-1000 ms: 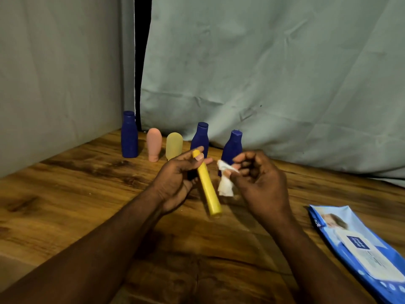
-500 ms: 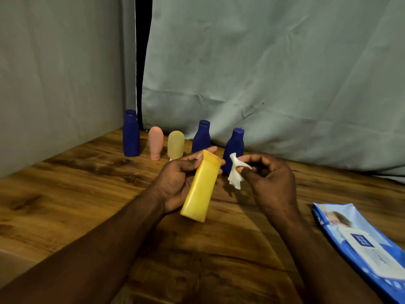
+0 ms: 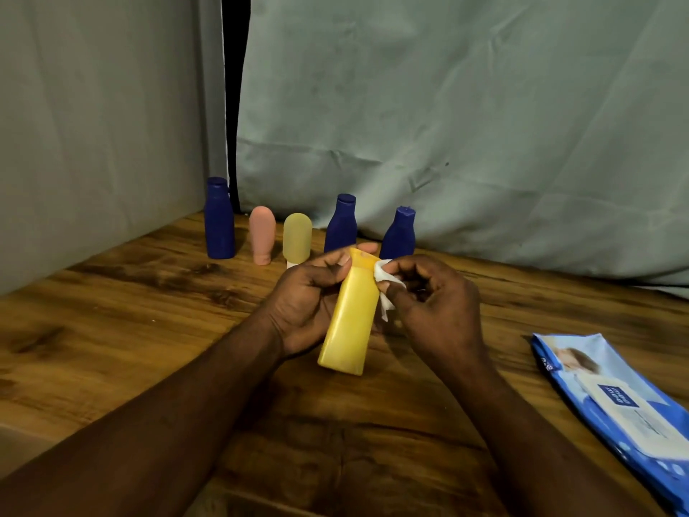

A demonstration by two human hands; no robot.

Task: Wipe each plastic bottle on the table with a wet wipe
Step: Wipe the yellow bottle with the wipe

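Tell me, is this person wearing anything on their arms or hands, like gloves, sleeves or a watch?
Nothing that shows. The left hand and right hand are bare, with no gloves or visible rings. The left forearm and right forearm are uncovered to the picture's edge: no sleeve, watch or bracelet.

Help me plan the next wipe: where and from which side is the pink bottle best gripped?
Probably grip the pink bottle round its wider upper body, coming from the front: it stands on its narrow end, with a blue bottle and a yellowish bottle close at either side.
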